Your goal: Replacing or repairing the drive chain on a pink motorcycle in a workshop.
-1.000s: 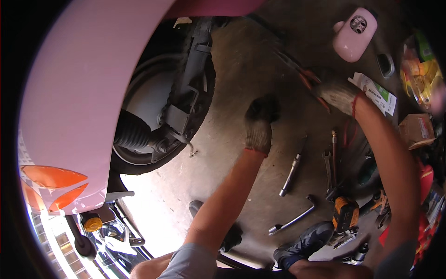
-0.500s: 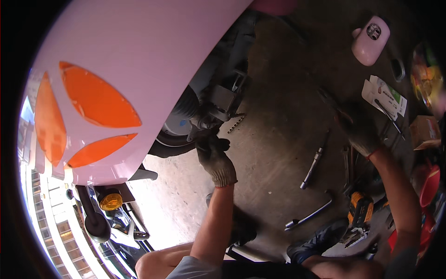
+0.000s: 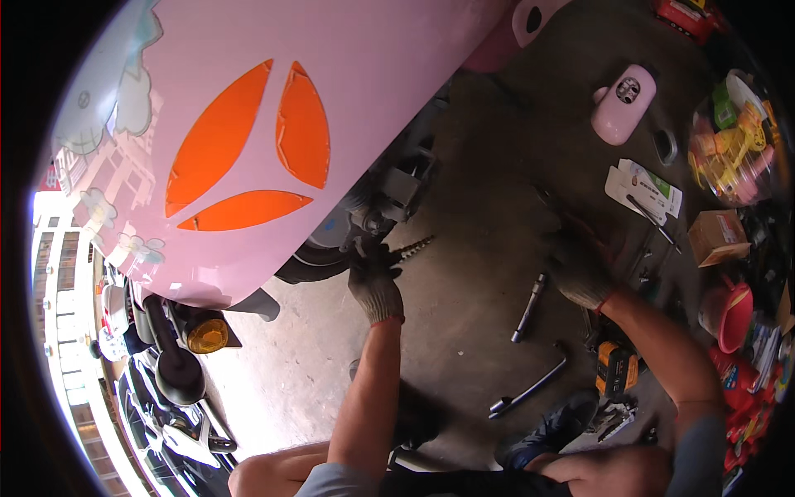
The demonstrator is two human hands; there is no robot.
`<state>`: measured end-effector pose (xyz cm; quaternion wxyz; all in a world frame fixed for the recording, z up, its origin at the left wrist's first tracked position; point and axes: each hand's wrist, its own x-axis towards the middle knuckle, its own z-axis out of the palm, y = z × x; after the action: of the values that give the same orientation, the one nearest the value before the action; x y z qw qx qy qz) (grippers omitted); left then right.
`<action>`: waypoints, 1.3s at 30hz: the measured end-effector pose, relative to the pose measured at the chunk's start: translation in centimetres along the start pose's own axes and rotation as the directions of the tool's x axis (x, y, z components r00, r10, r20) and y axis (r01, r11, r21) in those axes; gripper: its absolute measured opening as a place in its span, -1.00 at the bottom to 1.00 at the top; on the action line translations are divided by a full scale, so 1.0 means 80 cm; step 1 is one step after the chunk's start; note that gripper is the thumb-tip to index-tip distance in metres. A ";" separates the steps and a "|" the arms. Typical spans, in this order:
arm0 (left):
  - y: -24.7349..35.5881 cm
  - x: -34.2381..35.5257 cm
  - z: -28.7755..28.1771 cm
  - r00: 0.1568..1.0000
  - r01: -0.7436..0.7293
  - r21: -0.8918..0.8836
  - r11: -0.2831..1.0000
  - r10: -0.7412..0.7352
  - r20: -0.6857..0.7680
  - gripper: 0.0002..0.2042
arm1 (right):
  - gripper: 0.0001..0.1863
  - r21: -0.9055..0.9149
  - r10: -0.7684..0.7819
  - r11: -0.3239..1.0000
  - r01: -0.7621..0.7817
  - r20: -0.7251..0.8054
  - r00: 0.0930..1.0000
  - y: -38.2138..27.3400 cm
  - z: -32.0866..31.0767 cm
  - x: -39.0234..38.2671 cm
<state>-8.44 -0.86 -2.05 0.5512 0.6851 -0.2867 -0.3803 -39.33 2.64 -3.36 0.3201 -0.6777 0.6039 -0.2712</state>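
My left hand, in a knitted work glove with dark fingers, is raised to the hub of a wheel under a pink body panel. Its fingers are curled; what they grip is hidden. A short, ridged, spring-like piece sticks out beside the fingertips; I cannot tell whether it is held. Over the floor, my right hand, gloved too, lies near red-handled pliers. Its dark fingers blend into the floor. Just below them is a silver socket bar.
A bent-handled wrench and a yellow-black power tool battery lie near my foot. Farther right are a pink cover, a white packet, a cardboard box and a red scoop-like container. A round mirror hangs lower left.
The view has shifted, showing more of the pink panel. My right hand has moved left, away from the pliers, which stay on the floor. The ridged piece now appears closer to my left fingers.
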 end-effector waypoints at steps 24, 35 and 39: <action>0.021 0.017 0.003 0.905 -0.372 0.094 0.923 0.338 0.258 -0.66 | -0.83 -0.083 -0.314 0.947 0.311 -0.023 0.949 -0.010 0.028 0.003; -0.075 0.004 -0.085 0.983 -0.179 0.530 0.829 0.126 0.135 -0.85 | -0.77 -0.274 -0.155 0.931 0.243 0.306 0.939 0.015 0.013 -0.017; -0.123 -0.040 -0.172 0.995 0.069 0.458 0.886 -0.095 0.035 -0.91 | -0.68 -0.204 -0.060 0.971 0.125 0.298 0.953 0.001 0.030 0.001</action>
<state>1.06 11.33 -9.58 0.3503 0.7959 -0.3539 -0.3445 -37.57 2.81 -5.00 0.3148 -0.7692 0.5441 -0.1150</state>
